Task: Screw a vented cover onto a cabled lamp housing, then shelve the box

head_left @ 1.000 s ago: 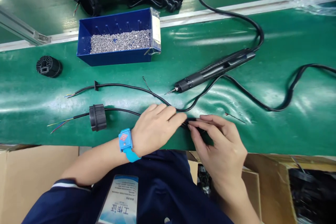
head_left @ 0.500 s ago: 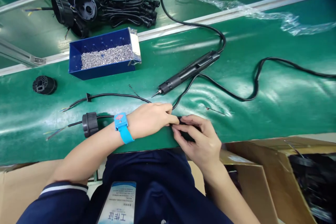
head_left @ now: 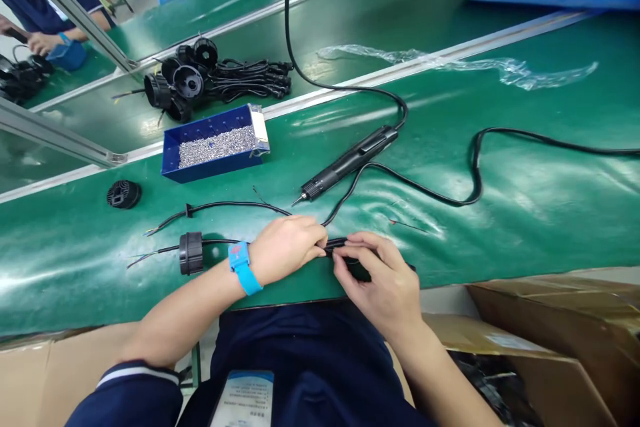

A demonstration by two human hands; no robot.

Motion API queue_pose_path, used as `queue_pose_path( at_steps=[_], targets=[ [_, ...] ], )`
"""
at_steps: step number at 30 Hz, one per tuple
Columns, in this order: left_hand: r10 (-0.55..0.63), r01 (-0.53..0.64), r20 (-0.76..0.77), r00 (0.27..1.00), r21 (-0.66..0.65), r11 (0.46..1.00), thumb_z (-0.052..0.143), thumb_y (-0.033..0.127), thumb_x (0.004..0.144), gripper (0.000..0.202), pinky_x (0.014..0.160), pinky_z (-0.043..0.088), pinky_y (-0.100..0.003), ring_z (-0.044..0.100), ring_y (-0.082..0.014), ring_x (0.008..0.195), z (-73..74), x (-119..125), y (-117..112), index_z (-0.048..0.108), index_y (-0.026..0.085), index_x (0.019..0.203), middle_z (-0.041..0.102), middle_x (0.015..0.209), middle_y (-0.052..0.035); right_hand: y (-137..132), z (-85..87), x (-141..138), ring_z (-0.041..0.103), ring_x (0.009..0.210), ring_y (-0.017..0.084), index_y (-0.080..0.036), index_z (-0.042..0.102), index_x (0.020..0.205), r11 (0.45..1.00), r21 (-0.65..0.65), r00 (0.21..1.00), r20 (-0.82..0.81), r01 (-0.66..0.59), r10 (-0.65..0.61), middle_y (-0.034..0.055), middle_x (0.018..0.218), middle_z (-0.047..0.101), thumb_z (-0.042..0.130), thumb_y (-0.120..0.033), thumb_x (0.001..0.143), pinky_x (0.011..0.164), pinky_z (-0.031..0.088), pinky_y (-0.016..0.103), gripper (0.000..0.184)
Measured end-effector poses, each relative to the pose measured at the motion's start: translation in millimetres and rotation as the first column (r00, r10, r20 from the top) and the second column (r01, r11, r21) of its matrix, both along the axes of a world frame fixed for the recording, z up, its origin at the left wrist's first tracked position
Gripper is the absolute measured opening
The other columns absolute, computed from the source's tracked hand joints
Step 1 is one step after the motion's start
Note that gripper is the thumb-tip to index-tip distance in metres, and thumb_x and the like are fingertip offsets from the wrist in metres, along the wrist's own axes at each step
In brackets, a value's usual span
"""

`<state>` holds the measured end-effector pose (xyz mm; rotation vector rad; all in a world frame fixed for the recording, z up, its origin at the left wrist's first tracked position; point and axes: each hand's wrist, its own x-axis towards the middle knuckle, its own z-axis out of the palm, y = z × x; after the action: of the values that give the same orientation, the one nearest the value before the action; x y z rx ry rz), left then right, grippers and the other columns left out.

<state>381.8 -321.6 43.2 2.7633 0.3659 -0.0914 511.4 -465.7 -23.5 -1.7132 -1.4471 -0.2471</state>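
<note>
My left hand (head_left: pixel 285 248), with a blue wrist strap (head_left: pixel 241 265), pinches a thin black cable (head_left: pixel 216 241) near the belt's front edge. My right hand (head_left: pixel 383 283) meets it fingertip to fingertip and grips the same cable's black end piece. That cable runs left through a round black cap (head_left: pixel 191 253) to bare coloured wires. A second black cable (head_left: pixel 225 205) with a small collar lies just behind it. An electric screwdriver (head_left: pixel 350 162) rests on the green belt (head_left: pixel 525 187) behind my hands, its tip pointing left.
A blue bin of small screws (head_left: pixel 215 145) stands at the back left, with a black finned part (head_left: pixel 123 194) to its left. Black housings and bundled cables (head_left: pixel 220 77) lie beyond the rail. Cardboard boxes (head_left: pixel 550 340) sit below the belt. Another person's hands work at far left (head_left: pixel 37 43).
The view has tilted up and shifted, showing more of the far belt. Both hands have stayed pinched together on the cable, the right hand closing in slightly toward the left.
</note>
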Motion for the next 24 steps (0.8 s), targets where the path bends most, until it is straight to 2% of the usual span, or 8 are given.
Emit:
queue_pose_path(
  at_steps=[3, 6, 9, 12, 16, 19, 21, 24],
  targets=[
    [0.101, -0.118, 0.255, 0.962, 0.052, 0.992, 0.061, 0.033, 0.097, 0.019, 0.077, 0.05, -0.029, 0.062, -0.0163, 0.082, -16.7, -14, -16, 0.068, 0.018, 0.088, 0.07, 0.085, -0.001, 5, 4.3, 1, 0.068, 0.086, 0.011, -0.018, 0.069, 0.091, 1.0, -0.025, 1.0, 0.003, 0.015, -0.015, 0.005, 0.108, 0.065, 0.064, -0.023, 0.094, 0.075, 0.054, 0.022, 0.008],
    [0.05, -0.134, 0.475, 0.878, 0.144, 0.98, 0.059, 0.028, 0.099, 0.017, 0.074, 0.049, -0.028, 0.06, -0.015, 0.079, -35.5, -22, -28, 0.07, 0.019, 0.089, 0.072, 0.084, -0.0002, 11, 7.1, -1, 0.066, 0.08, 0.008, -0.02, 0.07, 0.094, 0.997, -0.079, 0.997, 0.073, 0.026, -0.02, 0.0014, 0.109, 0.067, 0.061, -0.023, 0.097, 0.063, 0.047, 0.02, 0.01],
    [-0.005, -0.121, 0.577, 0.816, 0.179, 0.976, 0.063, 0.027, 0.096, 0.013, 0.069, 0.048, -0.028, 0.058, -0.0144, 0.073, -47.4, -24, -31, 0.07, 0.02, 0.086, 0.069, 0.077, 0.0007, 15, 7.1, -3, 0.065, 0.078, 0.008, -0.021, 0.07, 0.098, 0.994, -0.105, 0.996, 0.076, -0.041, 0.049, -0.0001, 0.104, 0.068, 0.058, -0.022, 0.099, 0.063, 0.046, 0.02, 0.012],
    [0.101, -0.129, 0.565, 0.819, 0.009, 0.992, 0.068, 0.039, 0.093, 0.02, 0.071, 0.051, -0.027, 0.06, -0.014, 0.074, -47.7, -24, -24, 0.066, 0.019, 0.087, 0.066, 0.078, -0.0006, 15, 6.1, -2, 0.065, 0.086, 0.01, -0.02, 0.067, 0.103, 0.984, -0.079, 0.987, -0.016, -0.159, 0.159, 0.0002, 0.098, 0.068, 0.057, -0.018, 0.099, 0.075, 0.05, 0.021, 0.011],
    [0.249, -0.156, 0.418, 0.874, -0.243, 0.957, 0.075, 0.045, 0.085, 0.041, 0.08, 0.056, -0.029, 0.064, -0.0183, 0.091, -38.2, -28, -14, 0.062, 0.017, 0.112, 0.066, 0.102, -0.0068, 8, 5.9, 4, 0.066, 0.101, 0.013, -0.018, 0.06, 0.117, 0.953, -0.094, 0.952, -0.135, -0.289, 0.276, 0.0038, 0.108, 0.067, 0.06, -0.029, 0.098, 0.09, 0.054, 0.024, 0.022],
    [0.214, -0.143, 0.293, 0.932, -0.246, 0.959, 0.073, 0.032, 0.089, 0.036, 0.093, 0.055, -0.034, 0.064, -0.0202, 0.103, -32.2, -28, -12, 0.063, 0.02, 0.121, 0.066, 0.112, -0.0077, 4, 3.7, 6, 0.066, 0.106, 0.015, -0.017, 0.06, 0.114, 0.952, -0.076, 0.951, -0.119, -0.296, 0.286, 0.0073, 0.116, 0.064, 0.065, -0.037, 0.095, 0.092, 0.057, 0.026, 0.028],
    [0.18, -0.119, 0.25, 0.951, -0.239, 0.964, 0.071, 0.028, 0.09, 0.032, 0.098, 0.053, -0.035, 0.063, -0.0207, 0.107, -29.5, -27, -11, 0.066, 0.02, 0.119, 0.068, 0.112, -0.0074, 4, 1.3, 6, 0.067, 0.103, 0.014, -0.018, 0.063, 0.108, 0.964, -0.052, 0.964, -0.063, -0.26, 0.257, 0.0063, 0.115, 0.064, 0.064, -0.03, 0.096, 0.09, 0.057, 0.025, 0.017],
    [0.171, -0.073, 0.266, 0.949, -0.341, 0.937, 0.068, 0.026, 0.092, 0.02, 0.096, 0.053, -0.03, 0.064, -0.0179, 0.103, -26.9, -27, -8, 0.07, 0.016, 0.109, 0.07, 0.107, -0.007, 6, -0.9, 4, 0.068, 0.099, 0.013, -0.02, 0.065, 0.101, 0.972, -0.044, 0.973, -0.009, -0.232, 0.232, 0.004, 0.111, 0.066, 0.06, -0.021, 0.097, 0.089, 0.057, 0.025, 0.007]
  ],
)
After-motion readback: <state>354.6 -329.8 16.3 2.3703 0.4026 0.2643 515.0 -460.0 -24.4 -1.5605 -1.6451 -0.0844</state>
